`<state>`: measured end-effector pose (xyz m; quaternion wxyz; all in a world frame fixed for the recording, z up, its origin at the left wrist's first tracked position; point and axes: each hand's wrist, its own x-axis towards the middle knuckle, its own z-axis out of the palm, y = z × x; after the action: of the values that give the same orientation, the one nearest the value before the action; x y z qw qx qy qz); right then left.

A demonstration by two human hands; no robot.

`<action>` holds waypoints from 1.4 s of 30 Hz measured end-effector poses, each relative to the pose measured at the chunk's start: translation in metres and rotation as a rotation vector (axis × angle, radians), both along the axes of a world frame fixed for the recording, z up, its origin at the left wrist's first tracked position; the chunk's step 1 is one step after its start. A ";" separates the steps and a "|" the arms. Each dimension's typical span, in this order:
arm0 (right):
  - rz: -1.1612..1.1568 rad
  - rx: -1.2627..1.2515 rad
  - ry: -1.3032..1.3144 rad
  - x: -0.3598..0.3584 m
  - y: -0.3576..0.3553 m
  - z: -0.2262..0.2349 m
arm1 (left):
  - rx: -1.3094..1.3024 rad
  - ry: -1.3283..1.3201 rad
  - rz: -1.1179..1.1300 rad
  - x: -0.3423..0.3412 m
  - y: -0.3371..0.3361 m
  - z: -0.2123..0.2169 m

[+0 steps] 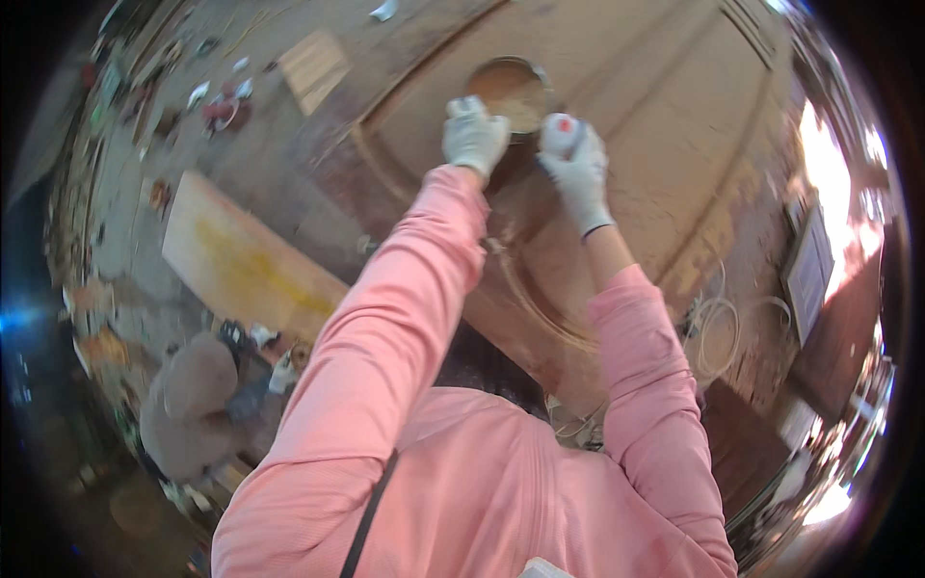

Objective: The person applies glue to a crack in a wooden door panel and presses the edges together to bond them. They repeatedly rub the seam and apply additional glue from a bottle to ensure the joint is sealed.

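Two pink sleeves rise from the six o'clock edge, one per arm, each ending in a light work glove. A dark strap crosses the pink top near the bottom edge. The left hand is curled shut at the near rim of a single round tin, at about twelve o'clock; whether it grips the rim or only presses on it cannot be told. The right hand, just to the one o'clock side of the left, is closed around one small white object with a red spot, held just beside the tin. The two hands are close together but not touching.

The tin stands on a large carved wooden panel, brown and dusty, with curved raised mouldings, which fills the upper middle and right. The tin's open top shows a tan, pasty filling.

At eight o'clock, one other person in grey crouches low on the floor, seen from above. Above this person, at nine o'clock, lies one long pale board with yellowish stain. One smaller slatted board lies at eleven o'clock, with scattered scraps and tools beyond it on the floor. One coil of pale cord lies at three o'clock beside the panel's edge.
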<state>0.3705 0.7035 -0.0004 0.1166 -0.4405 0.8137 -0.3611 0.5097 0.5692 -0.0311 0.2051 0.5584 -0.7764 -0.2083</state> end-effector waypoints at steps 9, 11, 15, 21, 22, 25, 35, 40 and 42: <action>-0.257 -0.370 -0.703 0.001 0.031 0.000 | 0.155 0.109 0.072 0.009 0.055 0.040; -0.336 -0.382 -0.718 0.004 0.074 0.018 | 0.182 0.118 0.019 0.013 0.084 0.049; -0.527 -0.332 -0.625 -0.023 0.170 0.036 | 0.231 0.114 -0.123 0.011 0.147 0.067; -0.470 -0.330 -0.611 -0.067 0.261 0.018 | 0.340 0.131 -0.244 0.007 0.222 0.086; -0.433 -0.315 -0.593 -0.076 0.269 0.012 | 0.301 0.137 -0.216 0.006 0.234 0.085; -0.360 -0.316 -0.549 -0.097 0.273 -0.013 | 0.210 0.141 -0.165 0.006 0.271 0.083; -0.018 -0.484 -0.667 -0.116 0.217 -0.024 | 0.034 -0.009 -0.194 0.043 0.329 0.049; -0.122 -0.337 -0.350 -0.120 0.196 -0.030 | 0.072 0.012 -0.140 0.059 0.314 0.061; -0.107 -0.213 -0.172 -0.111 0.191 -0.018 | 0.146 0.000 -0.109 0.059 0.308 0.063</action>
<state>0.2591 0.8946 -0.0181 0.1189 -0.3738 0.7802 -0.4873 0.5691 0.8768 0.0315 0.1521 0.5289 -0.7884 -0.2750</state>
